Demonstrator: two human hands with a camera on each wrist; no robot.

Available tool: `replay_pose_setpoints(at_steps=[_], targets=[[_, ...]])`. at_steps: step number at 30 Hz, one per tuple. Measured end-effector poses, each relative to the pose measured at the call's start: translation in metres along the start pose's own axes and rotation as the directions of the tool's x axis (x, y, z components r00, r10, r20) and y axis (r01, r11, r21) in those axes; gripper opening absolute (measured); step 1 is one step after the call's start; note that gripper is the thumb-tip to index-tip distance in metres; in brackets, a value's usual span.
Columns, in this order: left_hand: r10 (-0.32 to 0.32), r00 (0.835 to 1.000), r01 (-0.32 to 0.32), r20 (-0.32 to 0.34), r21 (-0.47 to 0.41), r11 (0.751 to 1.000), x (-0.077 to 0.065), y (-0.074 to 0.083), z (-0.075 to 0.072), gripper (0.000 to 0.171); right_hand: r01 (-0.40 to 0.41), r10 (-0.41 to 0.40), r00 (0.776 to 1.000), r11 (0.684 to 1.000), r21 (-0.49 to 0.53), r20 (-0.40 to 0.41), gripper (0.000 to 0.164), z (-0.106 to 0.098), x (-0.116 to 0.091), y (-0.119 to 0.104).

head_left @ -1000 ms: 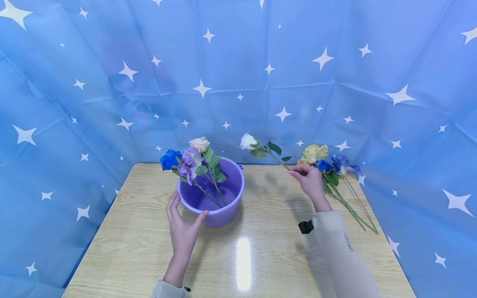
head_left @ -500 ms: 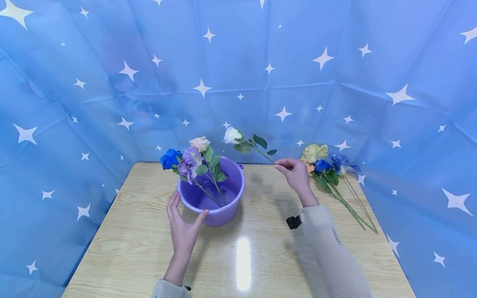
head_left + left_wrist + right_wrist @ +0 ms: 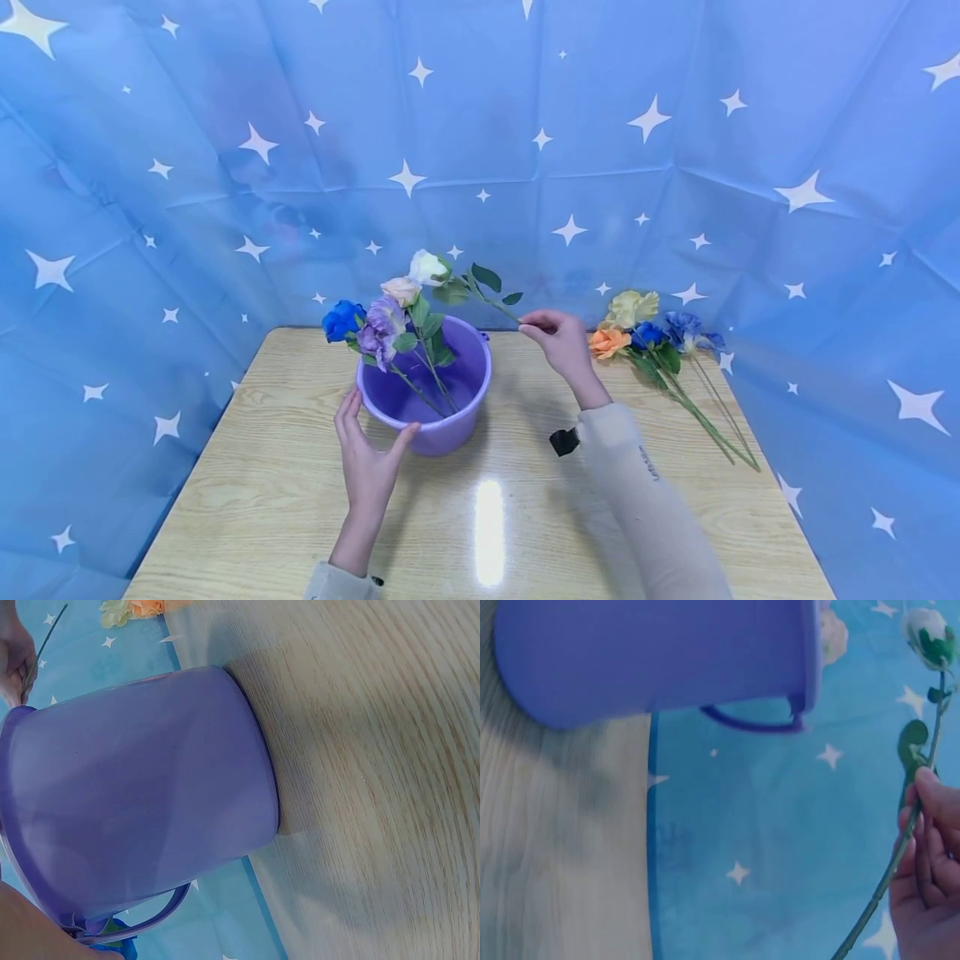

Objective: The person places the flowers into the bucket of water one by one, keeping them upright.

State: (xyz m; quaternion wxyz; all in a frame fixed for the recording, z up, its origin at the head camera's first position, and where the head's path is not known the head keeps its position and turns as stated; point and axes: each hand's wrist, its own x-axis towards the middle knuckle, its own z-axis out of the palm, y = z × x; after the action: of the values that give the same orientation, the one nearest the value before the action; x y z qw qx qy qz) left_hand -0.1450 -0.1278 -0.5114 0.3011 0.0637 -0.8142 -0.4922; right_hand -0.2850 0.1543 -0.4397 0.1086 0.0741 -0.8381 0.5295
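Hidden around the bucket (image 3: 450,435)

Head view: right of the bucket, the right hand (image 3: 558,343) covers the lower part of the white rose (image 3: 427,267), and print (image 3: 648,462) on the right sleeve (image 3: 637,500) (a short dark line) is too small to read.

Left wrist view: beside the bucket, the left hand (image 3: 34,930) is cut off by the edge, and the blue rose (image 3: 126,949) shows only in part.

Right wrist view: the bucket runs off the top edge, its inside hidden; it partly covers the pale rose (image 3: 834,637), and below it the stem (image 3: 891,870) leaves the bottom edge.
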Motion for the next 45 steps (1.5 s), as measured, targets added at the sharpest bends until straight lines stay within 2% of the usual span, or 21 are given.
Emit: replay_pose_setpoints(at_steps=[6, 19, 30, 37, 45], targets=[[0.006, 1.000, -0.006, -0.006, -0.002, 1.000, 0.000, -0.001, 0.000, 0.102, 0.029, -0.030, 0.999, 0.999, 0.038, 0.024, 0.015, 0.015, 0.004, -0.022], [0.027, 0.999, -0.027, -0.020, 0.000, 1.000, 0.000, -0.004, 0.001, 0.102, 0.151, -0.160, 0.984, 0.983, 0.101, 0.081, 0.011, 0.062, 0.012, -0.071], [0.037, 0.999, -0.037, -0.023, 0.012, 0.999, 0.001, -0.004, 0.001, 0.102, 0.237, -0.249, 0.964, 0.964, 0.123, 0.089, 0.010, 0.103, 0.007, -0.102], [0.055, 0.998, -0.055, -0.029, 0.018, 0.998, 0.000, -0.005, 0.001, 0.100, 0.205, -0.220, 0.965, 0.972, 0.113, 0.145, 0.009, 0.127, -0.007, -0.101], [0.076, 0.996, -0.075, -0.038, 0.025, 0.997, 0.000, -0.005, 0.002, 0.099, 0.146, -0.145, 0.966, 0.989, 0.012, 0.215, 0.006, 0.139, -0.016, -0.076]])
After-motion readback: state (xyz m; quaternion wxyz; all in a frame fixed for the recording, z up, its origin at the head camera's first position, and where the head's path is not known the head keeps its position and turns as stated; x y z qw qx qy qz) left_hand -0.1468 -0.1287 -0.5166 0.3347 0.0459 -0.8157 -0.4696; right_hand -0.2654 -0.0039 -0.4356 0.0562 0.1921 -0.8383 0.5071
